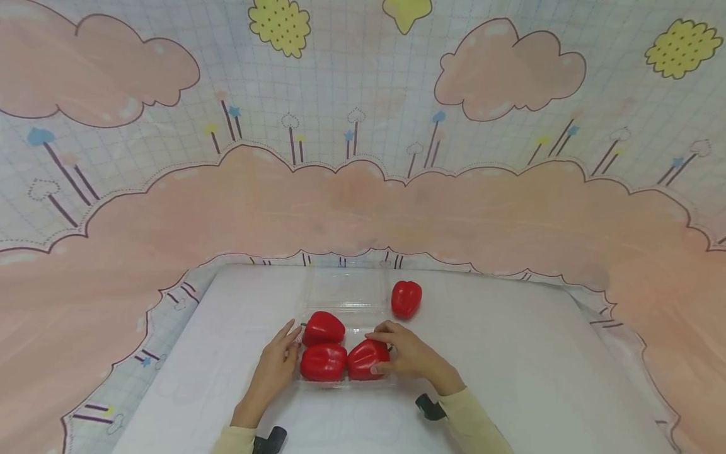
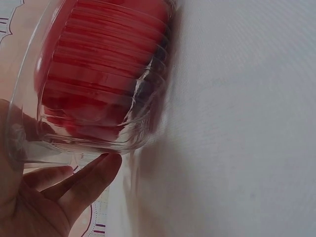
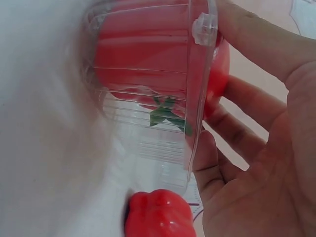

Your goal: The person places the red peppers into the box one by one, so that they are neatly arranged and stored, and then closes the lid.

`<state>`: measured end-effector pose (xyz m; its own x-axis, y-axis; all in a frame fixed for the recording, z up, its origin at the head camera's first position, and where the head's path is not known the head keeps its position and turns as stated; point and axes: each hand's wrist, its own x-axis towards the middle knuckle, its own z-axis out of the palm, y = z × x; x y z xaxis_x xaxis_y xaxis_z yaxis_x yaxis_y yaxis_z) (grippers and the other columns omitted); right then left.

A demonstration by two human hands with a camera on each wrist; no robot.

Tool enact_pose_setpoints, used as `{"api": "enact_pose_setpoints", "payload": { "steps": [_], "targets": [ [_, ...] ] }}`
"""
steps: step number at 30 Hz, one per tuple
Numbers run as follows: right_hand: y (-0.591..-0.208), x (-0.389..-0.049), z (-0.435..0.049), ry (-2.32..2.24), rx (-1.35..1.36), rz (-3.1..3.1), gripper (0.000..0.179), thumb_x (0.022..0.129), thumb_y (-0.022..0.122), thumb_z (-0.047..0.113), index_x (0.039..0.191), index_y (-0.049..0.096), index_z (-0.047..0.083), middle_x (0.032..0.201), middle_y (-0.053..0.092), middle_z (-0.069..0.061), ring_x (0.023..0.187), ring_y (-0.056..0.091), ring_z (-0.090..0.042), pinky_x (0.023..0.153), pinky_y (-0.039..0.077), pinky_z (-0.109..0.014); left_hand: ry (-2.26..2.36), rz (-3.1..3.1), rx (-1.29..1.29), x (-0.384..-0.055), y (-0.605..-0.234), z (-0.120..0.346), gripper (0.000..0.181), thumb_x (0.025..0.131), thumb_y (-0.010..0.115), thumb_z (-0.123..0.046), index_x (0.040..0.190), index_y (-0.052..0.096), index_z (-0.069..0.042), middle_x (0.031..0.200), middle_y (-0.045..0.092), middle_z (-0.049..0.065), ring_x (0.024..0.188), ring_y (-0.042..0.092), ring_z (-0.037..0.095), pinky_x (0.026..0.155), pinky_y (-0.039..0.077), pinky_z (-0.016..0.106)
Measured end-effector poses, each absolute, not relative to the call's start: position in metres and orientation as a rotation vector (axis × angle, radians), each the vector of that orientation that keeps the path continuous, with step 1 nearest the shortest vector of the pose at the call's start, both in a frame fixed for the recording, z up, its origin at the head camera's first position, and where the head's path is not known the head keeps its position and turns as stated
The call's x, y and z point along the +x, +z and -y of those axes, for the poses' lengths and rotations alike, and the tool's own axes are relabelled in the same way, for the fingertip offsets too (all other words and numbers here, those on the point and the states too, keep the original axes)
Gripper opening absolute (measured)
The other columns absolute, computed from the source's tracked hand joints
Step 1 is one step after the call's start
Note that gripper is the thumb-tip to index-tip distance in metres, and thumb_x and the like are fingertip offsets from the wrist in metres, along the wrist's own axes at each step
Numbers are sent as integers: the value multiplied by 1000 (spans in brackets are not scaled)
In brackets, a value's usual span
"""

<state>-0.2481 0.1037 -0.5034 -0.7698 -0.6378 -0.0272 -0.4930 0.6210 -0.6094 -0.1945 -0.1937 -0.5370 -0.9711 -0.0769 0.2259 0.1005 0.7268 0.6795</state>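
Note:
A clear plastic box (image 1: 354, 384) lies open on the table, its lid (image 1: 346, 290) folded back on the far side. Three red bell peppers sit in it: a back left one (image 1: 323, 328), a front left one (image 1: 323, 362) and a front right one (image 1: 365, 360). My right hand (image 1: 405, 350) grips the front right pepper, thumb at its near side, fingers over its far side; a green stem (image 3: 168, 112) shows through the wall. With my left hand (image 1: 278, 356) I hold the box's left side, thumb by the rim, fingertips (image 2: 112, 163) against the outer wall.
Another red bell pepper (image 1: 406, 299) lies on the white tabletop (image 1: 510, 353), right of the lid. A patterned cloth (image 1: 363, 208) hangs behind and around the table. Dark wrist-camera mounts (image 1: 431, 407) stick out below both wrists.

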Motion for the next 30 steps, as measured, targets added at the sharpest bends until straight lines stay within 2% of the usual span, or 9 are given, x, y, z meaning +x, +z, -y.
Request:
{"api": "enact_pose_setpoints", "payload": {
  "steps": [5, 10, 15, 22, 30],
  "targets": [
    [-504, -249, -105, -888, -911, -2601, 66, 78, 81, 35, 136, 57, 17, 127, 59, -1, 115, 54, -19, 89, 56, -35, -1084, 2686, -20, -193, -536, 192, 40, 97, 53, -4, 136, 56, 1, 150, 46, 20, 105, 69, 27, 80, 61, 34],
    [-504, -250, -106, -982, -853, -2552, 70, 76, 83, 34, 137, 53, 16, 126, 60, 0, 112, 55, -17, 83, 56, -29, -1075, 2690, -24, -194, -537, 193, 40, 97, 53, -5, 136, 56, 1, 150, 46, 20, 111, 67, 32, 86, 60, 41],
    [-505, -249, -107, -986, -882, -2563, 63, 76, 83, 34, 131, 56, 18, 123, 60, 2, 111, 55, -17, 85, 58, -34, -1082, 2692, -27, -194, -537, 193, 40, 97, 53, -5, 137, 56, 1, 150, 46, 20, 118, 63, 36, 89, 58, 44],
    [-504, -248, -108, -915, -849, -2613, 62, 76, 82, 36, 132, 58, 19, 127, 60, 0, 116, 55, -20, 86, 58, -36, -1077, 2690, -39, -197, -537, 191, 40, 97, 53, -6, 136, 56, 1, 150, 46, 20, 122, 60, 38, 91, 57, 46],
    [-502, -245, -106, -886, -863, -2605, 67, 75, 84, 32, 135, 57, 20, 132, 58, -1, 122, 52, -22, 91, 57, -39, -1089, 2693, -35, -194, -535, 191, 40, 97, 52, -4, 137, 55, 2, 150, 45, 21, 110, 68, 34, 85, 60, 40]
  ]
}}
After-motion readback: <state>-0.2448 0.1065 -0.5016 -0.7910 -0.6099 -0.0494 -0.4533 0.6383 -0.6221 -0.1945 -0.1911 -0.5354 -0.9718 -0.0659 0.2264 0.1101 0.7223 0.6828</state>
